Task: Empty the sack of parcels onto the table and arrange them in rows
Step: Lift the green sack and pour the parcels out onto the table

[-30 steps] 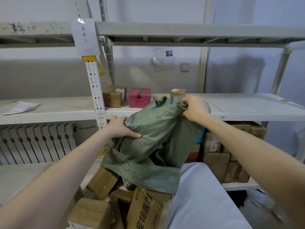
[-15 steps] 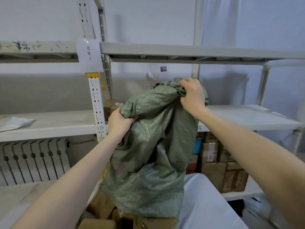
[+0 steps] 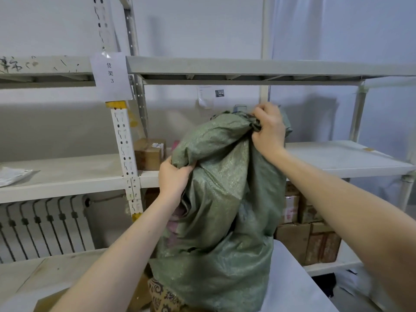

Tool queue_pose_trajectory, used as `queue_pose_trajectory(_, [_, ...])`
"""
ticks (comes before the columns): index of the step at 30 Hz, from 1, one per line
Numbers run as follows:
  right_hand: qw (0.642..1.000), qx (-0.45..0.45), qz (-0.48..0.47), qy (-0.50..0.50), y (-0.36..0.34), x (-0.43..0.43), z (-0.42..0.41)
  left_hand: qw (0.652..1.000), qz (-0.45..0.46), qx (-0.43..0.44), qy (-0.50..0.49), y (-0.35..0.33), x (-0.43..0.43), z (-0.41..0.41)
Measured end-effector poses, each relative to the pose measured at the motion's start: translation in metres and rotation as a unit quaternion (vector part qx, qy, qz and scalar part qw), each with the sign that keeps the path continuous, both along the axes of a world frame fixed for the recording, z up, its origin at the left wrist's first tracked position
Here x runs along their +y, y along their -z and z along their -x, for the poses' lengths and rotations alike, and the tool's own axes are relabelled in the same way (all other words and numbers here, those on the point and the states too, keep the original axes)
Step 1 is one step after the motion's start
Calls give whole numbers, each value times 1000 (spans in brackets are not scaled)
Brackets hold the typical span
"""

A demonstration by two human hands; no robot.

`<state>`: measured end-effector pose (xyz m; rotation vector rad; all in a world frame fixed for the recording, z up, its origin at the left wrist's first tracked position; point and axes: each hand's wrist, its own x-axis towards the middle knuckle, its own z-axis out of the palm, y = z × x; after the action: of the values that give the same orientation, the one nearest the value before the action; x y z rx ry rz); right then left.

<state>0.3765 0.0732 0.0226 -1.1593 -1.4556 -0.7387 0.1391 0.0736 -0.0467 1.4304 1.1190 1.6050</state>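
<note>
A green woven sack [image 3: 220, 199] hangs upside down in front of me, its closed end bunched at the top. My left hand [image 3: 173, 179] grips a fold on its left side. Higher up, my right hand [image 3: 269, 129] clutches the bunched top corner. Under the sack's open bottom, parcels show at the lower edge: a patterned brown one [image 3: 162, 296] and a cardboard box [image 3: 50, 300]. The table [image 3: 290, 287] has a pale cover to the right of the sack. Something pinkish shows through the sack wall.
A metal shelving rack [image 3: 126, 154] stands right behind, with a brown box [image 3: 149, 154] on its middle shelf and a paper label [image 3: 111, 75] on the post. Stacked cardboard boxes [image 3: 308, 239] fill the lower right shelf. A radiator [image 3: 42, 226] is at the lower left.
Both hands have lifted the sack higher, stretching it out vertically. My view has tilted up, so most of the parcels below have dropped out of sight.
</note>
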Motion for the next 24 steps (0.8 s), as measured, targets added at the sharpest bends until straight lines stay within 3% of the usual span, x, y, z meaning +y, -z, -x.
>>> queue_pose_trajectory(3, [994,-4,109,-15,30,15,-25,996,74,48,11,27,9,-21])
queue_pose_trajectory(6, [976,51,203,-58,51,21,-53,987,127,91,24,33,13,-40])
queue_pose_trajectory(9, [967,126,205,-81,49,22,-78,987,124,102,11,27,14,-68])
queue_pose_trajectory(13, [962,201,141,-117,21,22,-109,994,53,80,-43,15,12,-116])
queue_pose_trajectory(17, [959,172,155,-164,18,30,-125,992,64,88,-64,32,3,-137])
queue_pose_trajectory(21, [936,125,269,-187,83,35,-133,972,162,139,-95,77,-14,-131])
queue_pose_trajectory(24, [930,105,292,-199,109,27,-132,966,181,148,-113,92,-25,-125])
